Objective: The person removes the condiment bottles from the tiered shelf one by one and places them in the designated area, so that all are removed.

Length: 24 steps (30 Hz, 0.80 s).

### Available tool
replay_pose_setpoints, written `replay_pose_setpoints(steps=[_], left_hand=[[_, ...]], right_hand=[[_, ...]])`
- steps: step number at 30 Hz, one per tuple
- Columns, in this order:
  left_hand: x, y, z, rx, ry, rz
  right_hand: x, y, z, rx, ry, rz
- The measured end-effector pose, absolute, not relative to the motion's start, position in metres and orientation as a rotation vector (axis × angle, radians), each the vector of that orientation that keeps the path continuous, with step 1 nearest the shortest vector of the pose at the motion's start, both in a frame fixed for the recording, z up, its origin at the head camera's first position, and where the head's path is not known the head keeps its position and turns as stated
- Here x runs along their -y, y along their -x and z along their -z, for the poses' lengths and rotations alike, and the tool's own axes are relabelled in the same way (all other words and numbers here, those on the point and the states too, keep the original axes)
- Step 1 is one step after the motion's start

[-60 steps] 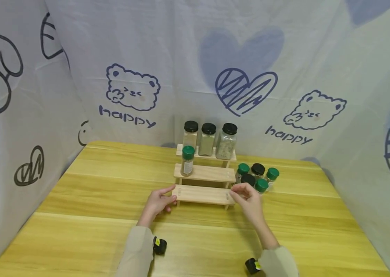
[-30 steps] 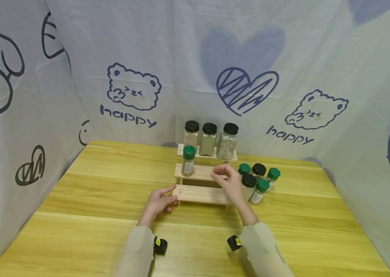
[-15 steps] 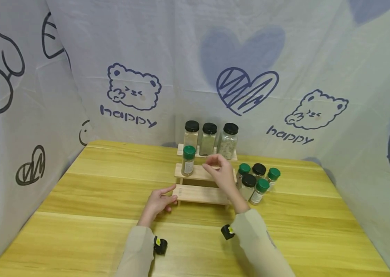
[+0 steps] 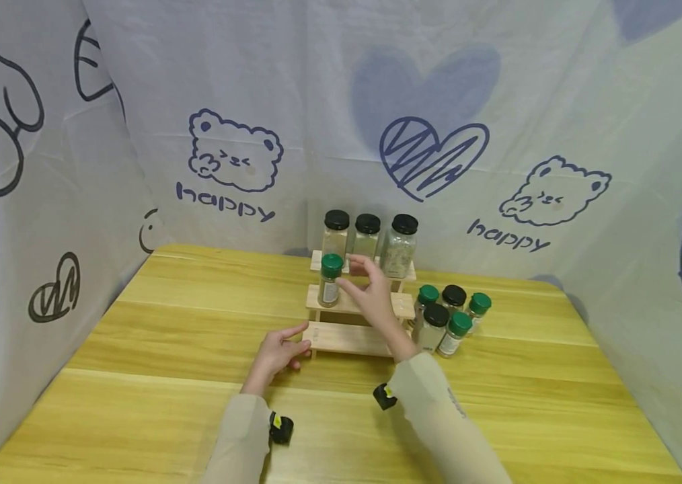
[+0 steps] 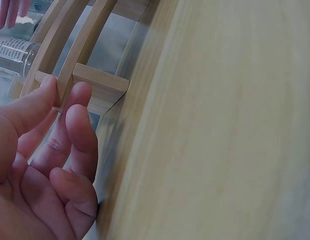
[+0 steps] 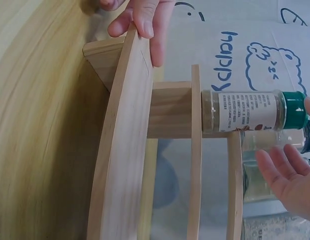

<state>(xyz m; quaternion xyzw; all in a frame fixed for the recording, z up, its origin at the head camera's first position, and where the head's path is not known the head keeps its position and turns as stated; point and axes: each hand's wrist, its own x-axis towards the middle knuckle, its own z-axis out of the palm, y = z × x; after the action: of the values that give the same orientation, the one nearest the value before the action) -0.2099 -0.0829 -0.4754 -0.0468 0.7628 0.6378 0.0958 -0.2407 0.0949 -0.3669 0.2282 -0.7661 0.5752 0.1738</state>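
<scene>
A three-step wooden rack (image 4: 350,338) stands on the table. My left hand (image 4: 276,353) pinches the left end of its lowest shelf between thumb and fingers, plain in the left wrist view. On the middle shelf, at its left end, a spice jar (image 6: 247,111) with a green cap stands upright. My right hand (image 4: 374,299) is just right of that jar, thumb and fingers spread apart. One fingertip is right at the green cap in the right wrist view, and the other fingers are loosely bent beside the jar.
Three black-capped jars (image 4: 399,255) stand along the top shelf. Right of the rack is a cluster of several jars (image 4: 450,344) with green and black caps on the wooden table (image 4: 153,349). A printed white curtain (image 4: 329,94) hangs behind.
My right hand has moved from the lowest shelf's right end up and left, across the middle shelf to the green-capped jar. My left hand has stayed on the rack.
</scene>
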Motion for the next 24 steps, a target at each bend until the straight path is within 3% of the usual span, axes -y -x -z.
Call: replay_pose_setpoints(steps=[24], left_hand=[[0.0824, 0.2093, 0.4735, -2.255, 0.156, -1.895]], right_hand=[[-0.0861, 0.2312, 0.3594, 2.235, -0.707, -1.58]])
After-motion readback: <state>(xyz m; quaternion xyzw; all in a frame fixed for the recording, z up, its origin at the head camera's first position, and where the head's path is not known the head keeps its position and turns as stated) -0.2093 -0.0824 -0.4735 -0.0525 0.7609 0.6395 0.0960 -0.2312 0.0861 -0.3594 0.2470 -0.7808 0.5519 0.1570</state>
